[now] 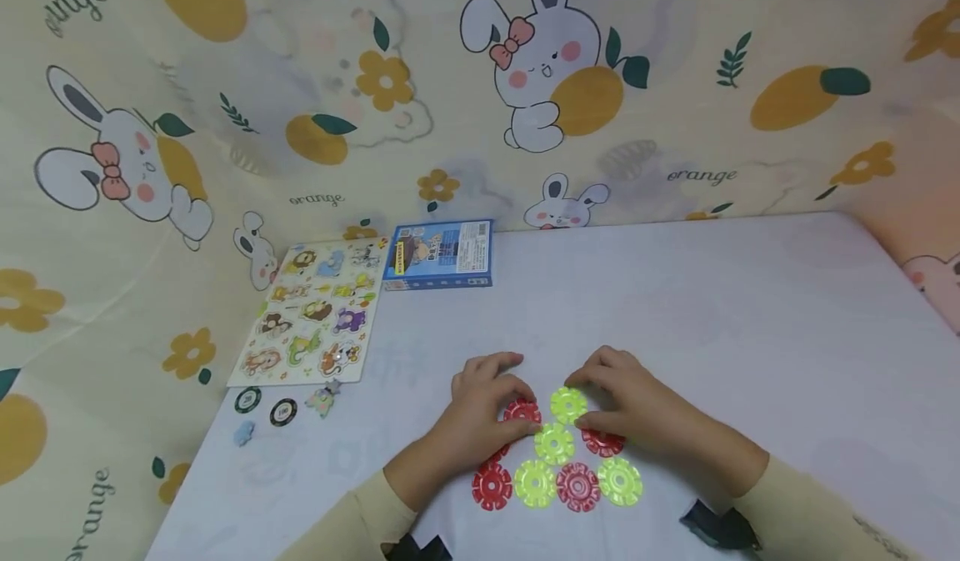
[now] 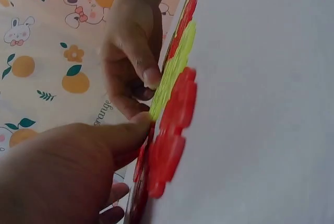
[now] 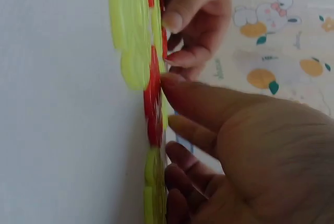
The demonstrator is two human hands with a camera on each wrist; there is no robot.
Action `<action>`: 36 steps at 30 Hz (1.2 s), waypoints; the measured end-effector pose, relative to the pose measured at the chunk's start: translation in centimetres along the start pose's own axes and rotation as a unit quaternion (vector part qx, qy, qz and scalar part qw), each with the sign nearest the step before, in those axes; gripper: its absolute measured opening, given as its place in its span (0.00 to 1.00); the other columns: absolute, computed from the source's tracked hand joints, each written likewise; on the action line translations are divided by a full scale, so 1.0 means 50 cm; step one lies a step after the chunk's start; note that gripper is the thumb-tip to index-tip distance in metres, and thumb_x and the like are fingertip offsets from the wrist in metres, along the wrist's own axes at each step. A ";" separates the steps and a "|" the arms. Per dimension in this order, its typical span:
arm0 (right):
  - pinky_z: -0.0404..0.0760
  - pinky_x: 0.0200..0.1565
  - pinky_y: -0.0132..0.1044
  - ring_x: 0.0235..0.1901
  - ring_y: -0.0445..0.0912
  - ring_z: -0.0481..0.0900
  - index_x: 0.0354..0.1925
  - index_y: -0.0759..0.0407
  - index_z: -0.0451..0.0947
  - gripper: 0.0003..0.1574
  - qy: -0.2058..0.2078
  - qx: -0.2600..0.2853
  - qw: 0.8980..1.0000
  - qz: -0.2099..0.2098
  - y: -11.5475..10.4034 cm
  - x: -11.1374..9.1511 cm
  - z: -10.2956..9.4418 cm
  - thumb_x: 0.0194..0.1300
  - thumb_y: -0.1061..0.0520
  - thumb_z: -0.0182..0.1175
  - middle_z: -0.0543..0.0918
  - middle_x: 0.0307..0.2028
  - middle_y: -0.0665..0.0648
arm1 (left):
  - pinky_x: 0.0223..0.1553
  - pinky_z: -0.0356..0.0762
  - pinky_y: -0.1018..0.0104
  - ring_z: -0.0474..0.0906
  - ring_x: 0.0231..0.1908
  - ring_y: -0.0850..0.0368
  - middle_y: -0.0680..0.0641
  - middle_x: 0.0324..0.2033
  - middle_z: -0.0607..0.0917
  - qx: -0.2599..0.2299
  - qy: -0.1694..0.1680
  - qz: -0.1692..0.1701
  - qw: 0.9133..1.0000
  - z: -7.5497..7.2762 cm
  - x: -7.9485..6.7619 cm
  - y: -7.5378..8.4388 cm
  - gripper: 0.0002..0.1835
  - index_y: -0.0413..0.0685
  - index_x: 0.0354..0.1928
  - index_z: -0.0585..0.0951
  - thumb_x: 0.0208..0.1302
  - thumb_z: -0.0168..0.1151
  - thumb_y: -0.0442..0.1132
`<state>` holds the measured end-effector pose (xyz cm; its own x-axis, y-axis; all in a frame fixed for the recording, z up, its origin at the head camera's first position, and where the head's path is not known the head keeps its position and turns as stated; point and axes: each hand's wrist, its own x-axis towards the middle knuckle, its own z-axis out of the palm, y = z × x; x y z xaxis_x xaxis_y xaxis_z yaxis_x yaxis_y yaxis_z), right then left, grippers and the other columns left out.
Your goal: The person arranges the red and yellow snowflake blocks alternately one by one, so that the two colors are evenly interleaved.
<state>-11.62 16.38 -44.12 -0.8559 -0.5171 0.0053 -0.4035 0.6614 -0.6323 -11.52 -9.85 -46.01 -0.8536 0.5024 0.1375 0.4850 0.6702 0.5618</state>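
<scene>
Red and yellow-green flower-shaped plastic discs lie flat in a triangular layout on the white table [image 1: 712, 311]. My left hand [image 1: 483, 407] pinches a red disc [image 1: 522, 411] at the layout's left side, thumb on its near edge and index finger on its far edge. At the top, my right hand [image 1: 641, 403] has thumb and forefinger around a yellow-green disc [image 1: 568, 405]. Just below it lies another yellow-green disc [image 1: 554, 443]. A red disc [image 1: 603, 443] shows partly under the right hand. Along the bottom row, red [image 1: 492, 486] and yellow-green [image 1: 620, 482] discs alternate.
A board with animal pictures [image 1: 307, 319] lies at the back left, beside a blue box [image 1: 438, 254]. In front of the board are two black round chips [image 1: 283, 412], a small blue piece [image 1: 244, 433] and a colourful animal piece [image 1: 322, 398]. Rabbit-print cloth [image 1: 420, 161] rises behind.
</scene>
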 end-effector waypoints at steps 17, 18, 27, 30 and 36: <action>0.78 0.36 0.37 0.35 0.47 0.74 0.40 0.44 0.77 0.09 0.019 0.121 0.984 0.128 -0.014 0.014 -0.026 0.61 0.52 0.67 0.78 0.32 0.49 | 0.38 0.65 0.59 0.69 0.33 0.63 0.60 0.29 0.74 -0.014 -0.024 -0.130 0.991 -0.028 -0.002 0.014 0.21 0.59 0.37 0.78 0.46 0.74 0.59; 0.79 0.35 0.36 0.35 0.47 0.74 0.40 0.44 0.77 0.09 0.023 0.121 0.984 0.129 -0.016 0.018 -0.029 0.61 0.53 0.67 0.78 0.33 0.49 | 0.35 0.69 0.61 0.71 0.30 0.62 0.60 0.27 0.75 -0.033 -0.021 -0.139 0.990 -0.030 0.000 0.012 0.21 0.59 0.36 0.77 0.47 0.75 0.57; 0.81 0.36 0.40 0.32 0.48 0.81 0.49 0.50 0.74 0.14 0.032 0.170 0.975 0.136 -0.017 0.113 -0.046 0.65 0.59 0.62 0.77 0.35 0.56 | 0.35 0.78 0.65 0.75 0.37 0.58 0.56 0.37 0.79 -0.130 0.094 -0.203 0.966 -0.076 0.052 -0.077 0.19 0.56 0.51 0.76 0.58 0.69 0.44; 0.81 0.36 0.40 0.33 0.50 0.80 0.49 0.51 0.75 0.13 0.024 0.176 0.973 0.146 -0.017 0.158 -0.038 0.66 0.60 0.60 0.77 0.36 0.57 | 0.37 0.78 0.65 0.76 0.39 0.58 0.54 0.40 0.80 -0.145 0.128 -0.201 0.960 -0.084 0.071 -0.117 0.21 0.52 0.53 0.77 0.58 0.70 0.40; 0.78 0.45 0.41 0.43 0.49 0.76 0.56 0.54 0.74 0.20 0.011 0.146 0.979 0.142 -0.021 0.212 -0.024 0.65 0.59 0.61 0.77 0.45 0.55 | 0.51 0.74 0.62 0.71 0.54 0.60 0.57 0.53 0.76 -0.065 0.111 -0.166 0.978 -0.107 0.059 -0.136 0.23 0.53 0.57 0.77 0.59 0.68 0.44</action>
<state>-20.67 10.85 -42.50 -0.9283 -0.3210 -0.1878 -0.0417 0.5917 -0.8050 -18.37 -15.86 -45.08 -0.9870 0.1287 0.0959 0.1587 0.6938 0.7025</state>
